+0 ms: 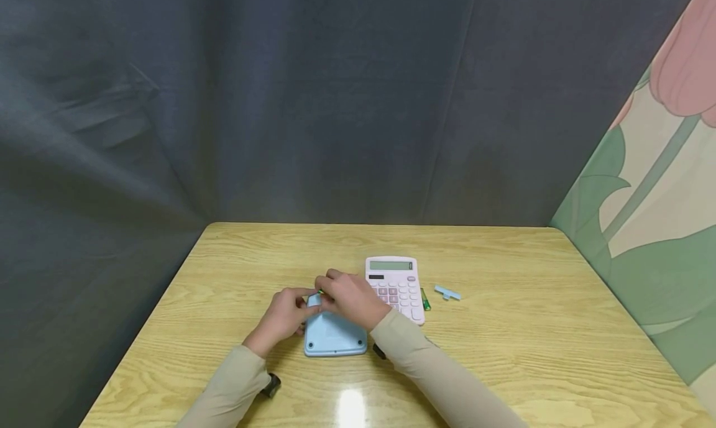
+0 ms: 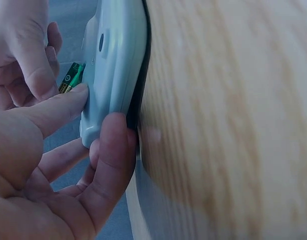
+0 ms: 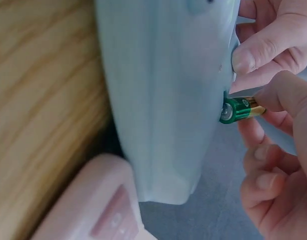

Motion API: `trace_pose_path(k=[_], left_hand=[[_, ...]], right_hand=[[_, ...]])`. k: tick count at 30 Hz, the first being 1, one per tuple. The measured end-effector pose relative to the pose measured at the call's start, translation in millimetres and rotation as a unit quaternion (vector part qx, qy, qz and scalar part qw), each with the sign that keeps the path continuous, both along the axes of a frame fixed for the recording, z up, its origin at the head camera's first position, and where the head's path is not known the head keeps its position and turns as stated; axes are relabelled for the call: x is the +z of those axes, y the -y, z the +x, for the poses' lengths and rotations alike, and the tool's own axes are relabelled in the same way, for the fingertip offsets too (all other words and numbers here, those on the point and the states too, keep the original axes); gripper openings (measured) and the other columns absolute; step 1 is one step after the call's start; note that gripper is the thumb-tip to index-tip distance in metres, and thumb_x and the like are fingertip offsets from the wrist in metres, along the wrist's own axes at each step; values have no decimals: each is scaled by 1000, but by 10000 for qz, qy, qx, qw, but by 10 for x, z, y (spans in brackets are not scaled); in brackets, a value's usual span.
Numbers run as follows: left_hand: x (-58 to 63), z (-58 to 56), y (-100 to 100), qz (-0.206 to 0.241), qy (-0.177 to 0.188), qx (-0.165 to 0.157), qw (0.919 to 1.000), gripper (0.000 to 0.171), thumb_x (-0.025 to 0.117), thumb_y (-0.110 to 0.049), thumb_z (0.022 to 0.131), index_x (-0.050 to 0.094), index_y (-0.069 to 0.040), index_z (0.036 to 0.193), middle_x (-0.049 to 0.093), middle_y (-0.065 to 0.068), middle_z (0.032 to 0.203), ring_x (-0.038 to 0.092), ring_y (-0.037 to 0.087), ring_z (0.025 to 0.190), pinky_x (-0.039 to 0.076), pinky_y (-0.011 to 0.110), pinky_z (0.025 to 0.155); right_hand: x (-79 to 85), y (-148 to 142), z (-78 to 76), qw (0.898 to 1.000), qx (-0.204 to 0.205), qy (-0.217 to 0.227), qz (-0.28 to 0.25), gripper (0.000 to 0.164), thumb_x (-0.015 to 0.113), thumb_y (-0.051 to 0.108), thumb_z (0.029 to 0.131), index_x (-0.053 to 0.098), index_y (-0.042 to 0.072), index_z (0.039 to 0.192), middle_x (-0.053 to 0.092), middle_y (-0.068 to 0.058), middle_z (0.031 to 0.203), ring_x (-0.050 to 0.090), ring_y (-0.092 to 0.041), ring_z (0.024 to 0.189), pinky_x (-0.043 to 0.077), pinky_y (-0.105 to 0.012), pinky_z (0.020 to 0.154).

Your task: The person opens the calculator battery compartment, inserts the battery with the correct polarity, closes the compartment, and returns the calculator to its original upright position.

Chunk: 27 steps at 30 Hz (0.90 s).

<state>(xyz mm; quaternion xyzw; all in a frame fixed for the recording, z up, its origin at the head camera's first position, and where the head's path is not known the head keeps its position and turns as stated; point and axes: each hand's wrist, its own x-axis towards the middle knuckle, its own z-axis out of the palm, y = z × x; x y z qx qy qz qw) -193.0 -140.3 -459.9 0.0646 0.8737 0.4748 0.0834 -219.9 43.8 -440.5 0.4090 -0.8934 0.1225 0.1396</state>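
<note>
A light blue calculator point(image 1: 335, 336) lies with its back up, rubber feet showing, below both hands. My left hand point(image 1: 281, 316) grips its left end; in the left wrist view the thumb presses on the back and the fingers curl round the edge. With thumb and fingers, my right hand point(image 1: 356, 299) pinches a small green and gold battery point(image 3: 239, 110). One end of that battery is right at the calculator's back, tilted out from it, in the right wrist view. From the head camera the hands cover most of the battery and the slot.
A pink calculator point(image 1: 391, 285) stands face up just to the right, its display lit with 0. Beside it lies another green battery point(image 1: 426, 300). Farther right is a small light blue battery cover point(image 1: 447, 292). Dark cloth point(image 1: 347, 105) hangs behind the wooden table point(image 1: 503, 328).
</note>
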Motion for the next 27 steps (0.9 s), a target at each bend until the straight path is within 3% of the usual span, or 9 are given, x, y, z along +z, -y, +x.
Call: trace_pose_path(k=[10,17,27], left_hand=[[-4,-10,1,-41,27,50,10000,46,72,-15,94,60,-2,137,55,9,71,57,19,47,56,32,46],[4,-8,-5,-60,25,47,10000,47,73,-15,93,61,-2,136,58,9,74,57,19,48,55,32,46],[7,1,-3,-34,29,59,10000,47,73,-15,93,61,-2,136,58,9,74,57,19,48,55,32,46]], right_hand=[[-3,-35,2,9995,169,247,-100,12,72,20,94,71,17,106,65,3,91,50,-2,65,42,-12,54],[-9,-64,-14,9991,228,29,-369,13,73,17,93,70,16,106,64,2,93,50,-2,62,41,-12,53],[-54,-68,-18,9997,193,-125,40,10,70,18,95,71,17,106,63,2,92,49,-3,60,42,-13,52]])
